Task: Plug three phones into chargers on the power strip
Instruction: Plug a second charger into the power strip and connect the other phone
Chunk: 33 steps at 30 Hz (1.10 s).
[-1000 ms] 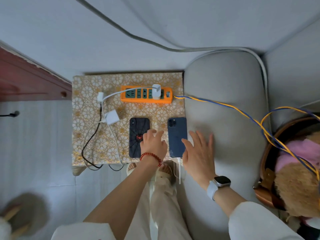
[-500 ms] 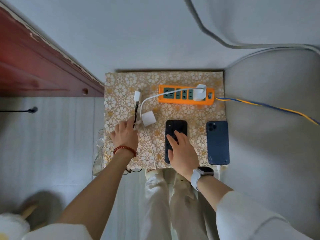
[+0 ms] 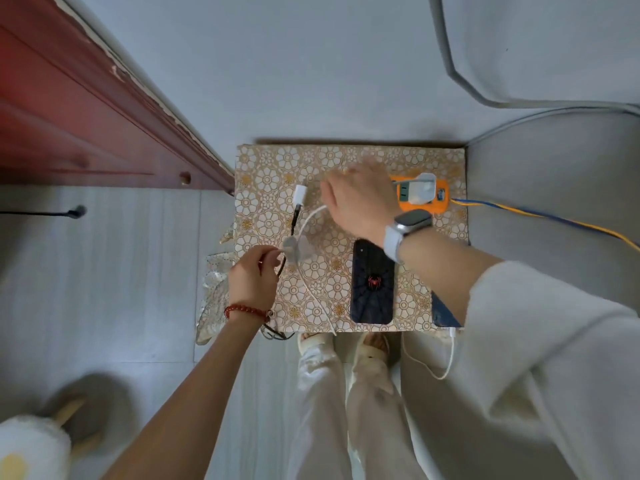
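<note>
Shifted since half a second ago: right hand (image 3: 360, 202), off the black phone (image 3: 372, 282) and up to 12 o'clock, now over the left part of the orange power strip (image 3: 440, 204). Also shifted: white charger block (image 3: 297, 249), now blurred with motion at 9 o'clock of the black phone, apparently tugged up from the patterned table (image 3: 270, 161).

Left hand (image 3: 254, 282): fingers curled, pinching at the near corner of that block, where its white cable (image 3: 311, 220) leaves. Right hand: back turned to the camera, fingers blurred and partly hidden; cannot tell how open, or whether holding anything.

Already seated at the right end of the strip: one plugged charger (image 3: 420, 192). At 10 o'clock of the black phone: a small white adapter (image 3: 299, 195) with a black cable (image 3: 294, 223), lying loose. At 3 o'clock of the black phone: blue phone (image 3: 443, 315), mostly under the right sleeve, with its lead (image 3: 450, 355) hanging off the near edge.

Judging the block: light, rigid, smooth-sided, likely slippery. Best taken by the two flat faces, prongs pointing away, not dragged by the cable. Cables limp and springy, prone to snagging each other. Strip light enough to slide under a push, so worth bracing while pressing in. Phones glassy and fragile; better held by the edges when fitting the connector.
</note>
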### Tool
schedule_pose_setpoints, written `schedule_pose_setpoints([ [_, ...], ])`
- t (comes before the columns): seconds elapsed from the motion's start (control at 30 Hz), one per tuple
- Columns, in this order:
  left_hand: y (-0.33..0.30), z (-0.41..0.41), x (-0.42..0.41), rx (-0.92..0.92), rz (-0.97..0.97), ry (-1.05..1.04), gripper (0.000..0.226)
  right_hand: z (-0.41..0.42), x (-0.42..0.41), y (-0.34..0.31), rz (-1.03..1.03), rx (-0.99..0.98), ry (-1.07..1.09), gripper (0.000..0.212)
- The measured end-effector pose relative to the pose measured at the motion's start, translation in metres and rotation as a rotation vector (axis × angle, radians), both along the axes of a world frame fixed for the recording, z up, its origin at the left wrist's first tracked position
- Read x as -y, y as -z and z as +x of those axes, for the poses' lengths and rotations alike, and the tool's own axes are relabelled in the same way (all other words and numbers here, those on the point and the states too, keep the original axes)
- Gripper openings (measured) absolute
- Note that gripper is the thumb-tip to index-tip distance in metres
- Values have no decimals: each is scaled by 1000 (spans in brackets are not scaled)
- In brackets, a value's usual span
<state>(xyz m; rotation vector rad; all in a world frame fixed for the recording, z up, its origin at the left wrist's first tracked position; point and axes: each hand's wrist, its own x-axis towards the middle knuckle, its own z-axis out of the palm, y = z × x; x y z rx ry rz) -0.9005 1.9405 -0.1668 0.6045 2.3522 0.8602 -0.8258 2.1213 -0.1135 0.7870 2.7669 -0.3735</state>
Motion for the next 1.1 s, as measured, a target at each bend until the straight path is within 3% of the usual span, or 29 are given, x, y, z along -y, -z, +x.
schedule_pose_setpoints([
  [0.13,-14,-5,-2,67,71,-148,15,35,-1,5,-249,297,-179,40],
  [0.2,-22,-2,-9,92,125,-128,13,65,5,7,-230,405,-195,34],
  [0.27,-28,5,-20,118,180,-94,12,93,6,10,-160,458,-155,47],
  [0.37,-35,20,-41,182,234,-24,12,125,-2,13,-118,266,-31,55],
  [0.5,-35,40,-69,263,263,80,12,126,-16,13,-317,-89,114,76],
  [0.57,-36,46,-80,279,291,133,12,117,-19,11,-364,-105,70,78],
  [0.73,-39,48,-99,282,328,200,11,99,-25,12,-274,-240,52,49],
  [0.9,-37,47,-104,299,283,228,14,87,-48,17,-178,-204,34,43],
  [1.1,-20,36,-73,441,165,158,10,82,-83,20,-197,-298,239,42],
])
